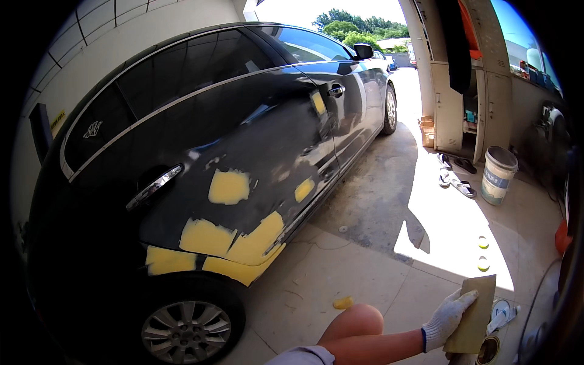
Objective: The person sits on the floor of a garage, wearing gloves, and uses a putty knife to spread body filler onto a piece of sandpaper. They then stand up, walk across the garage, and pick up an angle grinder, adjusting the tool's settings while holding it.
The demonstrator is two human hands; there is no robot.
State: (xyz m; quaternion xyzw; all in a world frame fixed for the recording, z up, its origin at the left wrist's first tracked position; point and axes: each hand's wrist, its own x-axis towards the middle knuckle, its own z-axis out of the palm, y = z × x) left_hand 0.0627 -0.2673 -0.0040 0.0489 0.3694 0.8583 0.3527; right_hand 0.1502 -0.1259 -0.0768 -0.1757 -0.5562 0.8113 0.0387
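In a white knitted work glove, my left hand (pixel 449 320) reaches across to the lower right. It grips the left edge of a flat olive-coloured rectangular board (pixel 473 316), one gloved digit lying over its face. The other fingers are hidden behind the board. An open round tin (pixel 488 351) stands partly covered beneath the board, and a white-and-blue item (pixel 500 312) lies beside it. My right hand is not in view. To the left stands a black car (pixel 267 140) whose rear door and wheel arch carry yellow filler patches (pixel 229 187).
My bent knee (pixel 359 322) is at bottom centre, near a yellow scrap (pixel 342 302) on the tiled floor. A white bucket (pixel 499 176), sandals (pixel 456 182), small round lids (pixel 483 263) and beige lockers (pixel 450 103) are at right. The rear wheel (pixel 185 331) is lower left.
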